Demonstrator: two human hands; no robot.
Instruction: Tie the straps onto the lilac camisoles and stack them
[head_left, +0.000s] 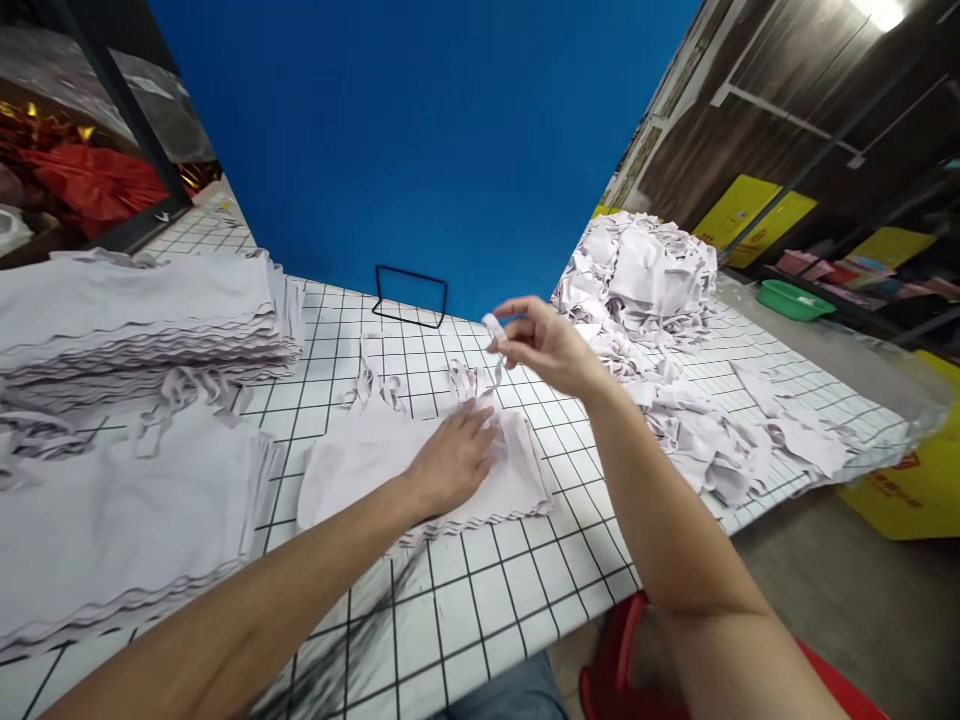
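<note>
Left hand [450, 462] presses one pile [352, 470]; right hand [547, 345] pinches one strap [495, 328].

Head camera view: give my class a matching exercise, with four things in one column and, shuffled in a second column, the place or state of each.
Column A
1. left hand
2. right hand
3. green basin
4. black wire stand

Column B
a. against the blue wall, at the far edge of the table
b. pressed flat on the white fabric stack
c. raised, pinching a white strip
d. off the table, far right

Pairs: 1-b, 2-c, 3-d, 4-a
</note>
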